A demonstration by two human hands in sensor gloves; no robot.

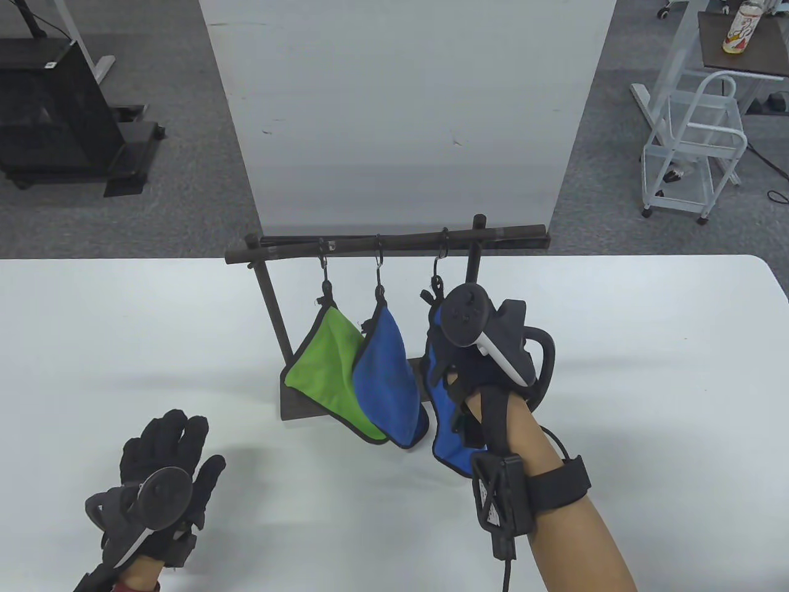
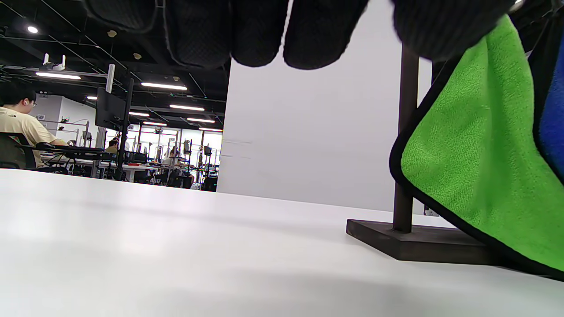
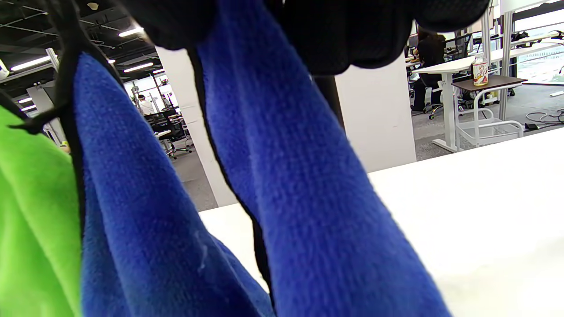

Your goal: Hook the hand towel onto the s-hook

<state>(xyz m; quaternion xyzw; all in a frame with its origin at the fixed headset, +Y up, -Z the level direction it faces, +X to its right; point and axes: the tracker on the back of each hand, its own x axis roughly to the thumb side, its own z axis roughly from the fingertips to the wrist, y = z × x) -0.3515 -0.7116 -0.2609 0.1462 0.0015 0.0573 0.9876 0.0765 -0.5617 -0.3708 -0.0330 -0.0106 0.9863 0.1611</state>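
A dark rack (image 1: 382,242) stands at the table's middle with three S-hooks on its bar. A green towel (image 1: 327,364) hangs from the left hook and a blue towel (image 1: 385,382) from the middle hook. My right hand (image 1: 459,364) grips a second blue towel (image 1: 447,431) just under the right S-hook (image 1: 439,265); the towel's black loop sits at the hook's lower end. In the right wrist view this towel (image 3: 304,185) hangs down from my gloved fingers (image 3: 352,35). My left hand (image 1: 166,456) lies flat on the table at the front left, fingers spread, holding nothing.
A white panel (image 1: 407,111) stands behind the rack. The rack's dark base plate (image 2: 418,242) lies on the white table (image 1: 647,345) to the right of my left hand. A white cart (image 1: 693,154) stands on the floor at far right.
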